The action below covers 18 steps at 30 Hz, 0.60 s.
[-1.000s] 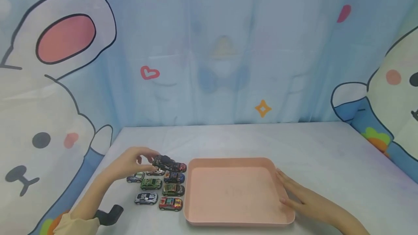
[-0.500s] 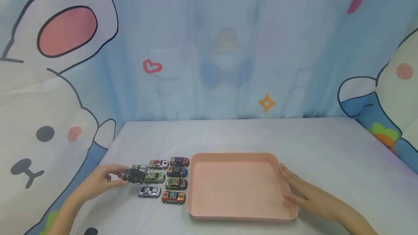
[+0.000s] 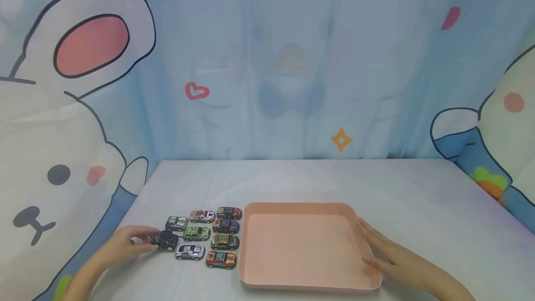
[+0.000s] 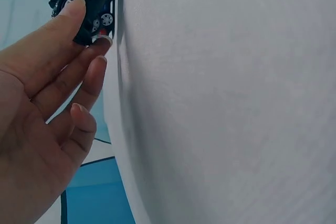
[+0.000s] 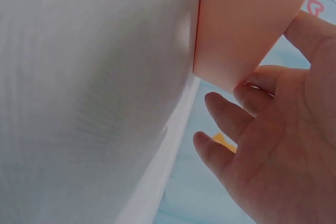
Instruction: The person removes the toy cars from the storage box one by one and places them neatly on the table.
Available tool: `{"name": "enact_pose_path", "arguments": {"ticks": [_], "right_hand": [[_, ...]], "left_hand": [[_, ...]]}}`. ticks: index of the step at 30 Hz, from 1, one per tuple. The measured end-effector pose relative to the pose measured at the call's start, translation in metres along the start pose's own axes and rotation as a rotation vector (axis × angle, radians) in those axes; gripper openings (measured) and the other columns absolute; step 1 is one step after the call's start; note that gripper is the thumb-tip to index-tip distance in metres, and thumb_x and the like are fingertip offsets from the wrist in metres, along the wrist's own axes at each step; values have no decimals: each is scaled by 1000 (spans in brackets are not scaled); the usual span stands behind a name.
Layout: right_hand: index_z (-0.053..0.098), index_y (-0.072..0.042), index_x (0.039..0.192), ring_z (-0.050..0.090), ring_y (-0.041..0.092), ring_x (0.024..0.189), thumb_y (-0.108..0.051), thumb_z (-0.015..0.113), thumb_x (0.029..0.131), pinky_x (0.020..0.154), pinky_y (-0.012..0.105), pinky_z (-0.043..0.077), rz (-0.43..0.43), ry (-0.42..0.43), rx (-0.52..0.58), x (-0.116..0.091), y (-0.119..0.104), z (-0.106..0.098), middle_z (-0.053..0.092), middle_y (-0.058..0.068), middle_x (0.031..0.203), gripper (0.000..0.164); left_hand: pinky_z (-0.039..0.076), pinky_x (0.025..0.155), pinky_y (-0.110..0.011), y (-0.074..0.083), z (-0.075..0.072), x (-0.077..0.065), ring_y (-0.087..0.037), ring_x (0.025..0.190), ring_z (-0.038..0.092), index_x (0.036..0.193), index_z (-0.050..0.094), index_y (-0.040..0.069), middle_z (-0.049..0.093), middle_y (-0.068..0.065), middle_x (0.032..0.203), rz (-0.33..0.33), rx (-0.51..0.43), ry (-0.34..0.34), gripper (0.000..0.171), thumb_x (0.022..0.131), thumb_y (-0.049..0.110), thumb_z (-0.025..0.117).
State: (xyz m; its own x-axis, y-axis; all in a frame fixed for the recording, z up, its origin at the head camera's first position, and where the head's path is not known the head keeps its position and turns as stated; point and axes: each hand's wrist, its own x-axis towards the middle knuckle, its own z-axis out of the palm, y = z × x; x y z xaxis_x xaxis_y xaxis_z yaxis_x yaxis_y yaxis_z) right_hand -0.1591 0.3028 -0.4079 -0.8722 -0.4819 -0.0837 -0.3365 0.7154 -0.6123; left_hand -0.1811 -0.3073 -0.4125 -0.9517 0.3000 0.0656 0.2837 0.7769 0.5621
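My left hand (image 3: 121, 247) pinches a black toy car (image 3: 166, 240) between thumb and fingers, at the left end of a group of toy cars. In the left wrist view the thumb lies on the side of the black car, near a wheel. Close by are a green toy car (image 3: 197, 233), a silver-white one (image 3: 190, 252) and a pale green-and-white one (image 3: 177, 223). My right hand (image 3: 401, 259) touches the right side of a pink tray (image 3: 309, 245). Its fingers are loosely extended against the outer wall, as the right wrist view shows.
Along the tray's left side stands a column of toy cars, with a red-and-yellow one (image 3: 221, 260) in front and a dark red one (image 3: 229, 212) at the back. A white-and-pink car (image 3: 202, 216) is beside it. A printed curtain (image 3: 284, 59) hangs behind the white table (image 3: 418, 199).
My left hand has carried the black toy car from the back of the group, near the tray's far left corner, leftward and down to the group's left end. The right hand stays at the tray.
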Motion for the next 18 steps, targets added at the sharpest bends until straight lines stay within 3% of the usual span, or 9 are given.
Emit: {"name": "enact_pose_path", "arguments": {"ticks": [4, 12, 18], "right_hand": [[10, -4, 149, 12, 47, 133, -36, 50, 97, 95, 67, 25, 25, -11, 16, 0, 0, 1, 5, 24, 151, 74], [12, -2, 149, 14, 47, 132, -35, 50, 97, 95, 65, 26, -6, 7, -10, -1, 0, 1, 8, 25, 151, 72], [13, -4, 149, 17, 44, 132, -35, 51, 96, 95, 64, 27, -23, 24, -36, -1, -1, 2, 10, 22, 151, 73]], "left_hand": [[49, 69, -39, -1, 3, 2, -17, 78, 57, 102, 68, 1, 66, -6, 92, -37, 17, 10, 40, 69, 19, 81], [49, 66, -30, -4, 9, 3, -15, 77, 55, 99, 68, 1, 62, 2, 88, -3, 31, 11, 39, 67, 17, 82], [48, 66, -32, -2, 11, 5, -15, 76, 54, 100, 69, 1, 60, 4, 86, -19, 62, 12, 40, 65, 16, 82]]}}
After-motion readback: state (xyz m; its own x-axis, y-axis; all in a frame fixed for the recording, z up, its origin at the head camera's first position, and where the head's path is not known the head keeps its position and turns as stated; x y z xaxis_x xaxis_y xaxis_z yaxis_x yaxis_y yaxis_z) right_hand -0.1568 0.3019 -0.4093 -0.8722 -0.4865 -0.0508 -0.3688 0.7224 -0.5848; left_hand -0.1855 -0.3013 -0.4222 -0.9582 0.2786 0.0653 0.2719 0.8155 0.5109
